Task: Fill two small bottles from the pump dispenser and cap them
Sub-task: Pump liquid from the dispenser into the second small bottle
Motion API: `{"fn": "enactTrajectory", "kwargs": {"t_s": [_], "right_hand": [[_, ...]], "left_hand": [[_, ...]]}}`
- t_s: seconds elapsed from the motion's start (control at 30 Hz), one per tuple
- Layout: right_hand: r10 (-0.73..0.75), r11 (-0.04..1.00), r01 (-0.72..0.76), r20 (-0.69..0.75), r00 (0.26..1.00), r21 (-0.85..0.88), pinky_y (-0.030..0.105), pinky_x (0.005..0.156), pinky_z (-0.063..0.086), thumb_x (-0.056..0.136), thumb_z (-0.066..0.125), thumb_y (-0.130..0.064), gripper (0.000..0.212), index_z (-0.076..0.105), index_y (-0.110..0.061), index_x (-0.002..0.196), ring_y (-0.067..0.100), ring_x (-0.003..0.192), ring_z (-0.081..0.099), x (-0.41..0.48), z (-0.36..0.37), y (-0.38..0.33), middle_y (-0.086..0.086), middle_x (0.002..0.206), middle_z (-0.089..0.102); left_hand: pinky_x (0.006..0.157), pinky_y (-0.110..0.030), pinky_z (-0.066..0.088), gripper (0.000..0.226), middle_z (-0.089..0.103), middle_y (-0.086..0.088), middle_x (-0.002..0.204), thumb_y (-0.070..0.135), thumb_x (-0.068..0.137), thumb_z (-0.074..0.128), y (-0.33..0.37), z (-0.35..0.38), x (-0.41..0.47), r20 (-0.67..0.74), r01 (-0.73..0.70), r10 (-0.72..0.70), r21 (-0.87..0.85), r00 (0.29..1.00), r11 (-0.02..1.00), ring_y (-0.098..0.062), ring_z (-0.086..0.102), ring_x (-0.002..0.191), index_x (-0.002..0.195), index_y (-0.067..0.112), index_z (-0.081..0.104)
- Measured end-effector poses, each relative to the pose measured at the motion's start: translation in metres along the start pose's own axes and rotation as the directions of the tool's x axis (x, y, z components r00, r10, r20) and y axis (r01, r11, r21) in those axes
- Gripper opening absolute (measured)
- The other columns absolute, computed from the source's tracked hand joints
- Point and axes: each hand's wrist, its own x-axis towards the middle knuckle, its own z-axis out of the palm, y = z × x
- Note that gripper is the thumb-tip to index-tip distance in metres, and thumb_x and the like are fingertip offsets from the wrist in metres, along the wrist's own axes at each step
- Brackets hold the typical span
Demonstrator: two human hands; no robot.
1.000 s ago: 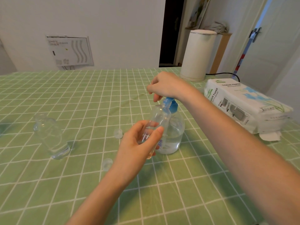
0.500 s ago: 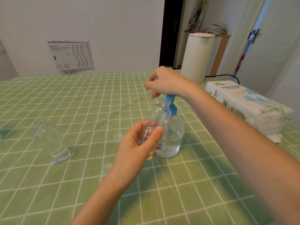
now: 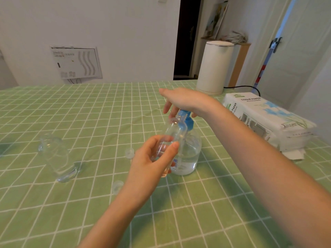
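A clear pump dispenser (image 3: 189, 154) with a blue pump head (image 3: 186, 119) stands mid-table, partly filled with clear liquid. My left hand (image 3: 152, 161) grips a small clear bottle (image 3: 174, 130), tilted, its mouth up at the pump's nozzle. My right hand (image 3: 182, 100) lies flat on top of the pump head, fingers spread. A second small clear bottle (image 3: 57, 156) stands uncapped at the left. Two small clear caps (image 3: 129, 152) (image 3: 117, 186) lie on the cloth near my left wrist.
A green checked tablecloth (image 3: 89, 111) covers the table. A white pack of tissue paper (image 3: 265, 120) lies at the right, a white cylindrical appliance (image 3: 214, 68) with a black cord stands behind it. A wall and a dark doorway are beyond.
My right hand has gone from curled fingers around the pump head to a flat, spread palm on it. The left hand and its bottle have stayed at the nozzle.
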Motion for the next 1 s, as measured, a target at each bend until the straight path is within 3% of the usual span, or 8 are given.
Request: {"fn": "enactTrajectory", "kwargs": {"t_s": [0.1, 0.3, 0.43, 0.57, 0.83, 1.0], "right_hand": [[0.019, 1.000, -0.019, 0.035, 0.999, 0.006, 0.027, 0.051, 0.027, 0.099, 0.023, -0.045, 0.058, 0.067, -0.009, 0.106, 0.018, 0.073, 0.049, -0.001, 0.000, -0.001, 0.002, 0.088, 0.063], [0.016, 0.998, -0.019, 0.056, 0.998, 0.055, 0.028, 0.054, 0.028, 0.099, 0.026, -0.044, 0.053, 0.068, -0.011, 0.096, 0.015, 0.073, 0.049, 0.001, 0.009, 0.006, 0.000, 0.083, 0.059], [0.000, 0.997, -0.004, 0.057, 0.998, 0.073, 0.028, 0.057, 0.032, 0.099, 0.026, -0.044, 0.054, 0.068, -0.010, 0.093, 0.015, 0.071, 0.050, 0.001, 0.012, 0.007, 0.005, 0.092, 0.061], [0.004, 0.999, -0.006, 0.057, 0.998, 0.035, 0.027, 0.058, 0.032, 0.098, 0.027, -0.046, 0.055, 0.069, -0.012, 0.095, 0.022, 0.087, 0.054, 0.002, 0.012, 0.007, 0.008, 0.110, 0.062], [-0.044, 0.997, 0.045, 0.009, 0.999, -0.059, 0.025, 0.054, 0.027, 0.099, 0.025, -0.048, 0.057, 0.070, -0.011, 0.100, 0.025, 0.099, 0.057, 0.007, -0.003, 0.000, 0.010, 0.103, 0.068], [-0.019, 0.999, 0.021, 0.044, 0.999, -0.042, 0.027, 0.052, 0.026, 0.099, 0.025, -0.050, 0.058, 0.069, -0.012, 0.103, 0.022, 0.087, 0.051, 0.003, 0.000, -0.001, 0.008, 0.110, 0.064]], "left_hand": [[0.051, -0.015, 0.047, 0.039, 0.069, 0.001, 0.076, 0.042, 0.067, 0.062, 0.000, 0.000, 0.000, 0.004, 0.004, -0.004, 0.000, 1.000, 1.000, -0.004, 0.060, 0.055, 0.098, 0.017, 0.065], [0.051, -0.015, 0.048, 0.032, 0.068, -0.005, 0.078, 0.034, 0.073, 0.062, -0.003, 0.000, -0.001, 0.001, 0.034, -0.034, 0.007, 0.999, 0.999, -0.004, 0.058, 0.053, 0.099, 0.014, 0.064], [0.054, -0.018, 0.049, 0.022, 0.068, -0.009, 0.081, 0.027, 0.079, 0.063, -0.005, 0.000, -0.002, -0.003, 0.042, -0.042, 0.019, 0.999, 0.999, -0.004, 0.058, 0.055, 0.098, 0.016, 0.064], [0.052, -0.016, 0.049, 0.034, 0.068, -0.011, 0.081, 0.037, 0.071, 0.062, -0.004, 0.000, -0.002, 0.003, 0.036, -0.036, 0.023, 0.999, 0.999, -0.004, 0.057, 0.054, 0.098, 0.017, 0.065], [0.051, -0.015, 0.048, 0.041, 0.070, 0.001, 0.077, 0.045, 0.065, 0.062, 0.001, 0.002, 0.000, -0.005, 0.015, -0.015, -0.002, 1.000, 1.000, -0.004, 0.060, 0.055, 0.096, 0.019, 0.066], [0.054, -0.016, 0.051, 0.041, 0.070, -0.002, 0.079, 0.045, 0.065, 0.062, 0.001, 0.001, -0.001, -0.007, 0.014, -0.014, 0.004, 1.000, 1.000, -0.004, 0.062, 0.058, 0.098, 0.019, 0.066]]}}
